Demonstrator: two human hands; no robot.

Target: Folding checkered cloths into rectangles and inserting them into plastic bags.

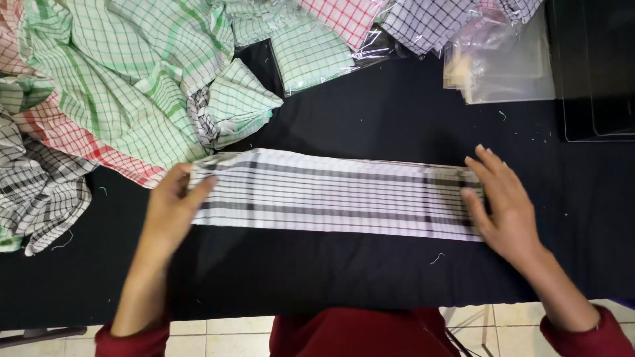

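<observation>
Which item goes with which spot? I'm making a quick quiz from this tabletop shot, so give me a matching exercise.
Things:
1. black-and-white striped cloth
2. green checked cloths
3. clear plastic bags
4. left hand

Places:
A. top right of the table
B. piled at top left
C. on the folded strip's left end
D. stretched flat between both hands

Pairs: 1-D, 2-B, 3-A, 4-C

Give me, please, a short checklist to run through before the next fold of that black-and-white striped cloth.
1. Left hand on the left end of the striped cloth: ok.
2. Right hand pressing the right end: ok.
3. Cloth lying flat as a long band: ok, no big wrinkles visible.
4. Long edges aligned: cannot tell, the layers underneath are hidden.
5. Black table cover in front of the band bare: ok, only loose threads.
6. Green checked cloth pile apart from the band: not ok, it touches the left end.
</observation>
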